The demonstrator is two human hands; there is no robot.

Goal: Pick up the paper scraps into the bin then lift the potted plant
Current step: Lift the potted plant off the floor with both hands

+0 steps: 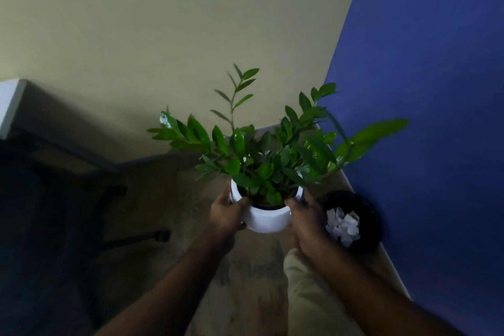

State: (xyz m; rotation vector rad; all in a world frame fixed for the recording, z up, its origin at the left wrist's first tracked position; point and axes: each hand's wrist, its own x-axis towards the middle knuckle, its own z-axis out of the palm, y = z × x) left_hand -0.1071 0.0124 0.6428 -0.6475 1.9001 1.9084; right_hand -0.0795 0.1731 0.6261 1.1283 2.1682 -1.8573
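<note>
A potted plant with glossy green leaves (261, 161) grows in a round white pot (267, 219) at the centre of the head view. My left hand (227, 213) grips the pot's left side with the thumb over the rim. My right hand (305, 215) grips its right side the same way. The pot appears held above the floor. To the right, a black bin (365, 207) stands on the floor with white paper scraps (342, 225) inside it.
A dark office chair (81, 199) with wheeled legs stands to the left. A cream wall is ahead and a blue wall (422, 90) runs along the right, close to the bin. My trouser leg (305, 294) shows below the pot.
</note>
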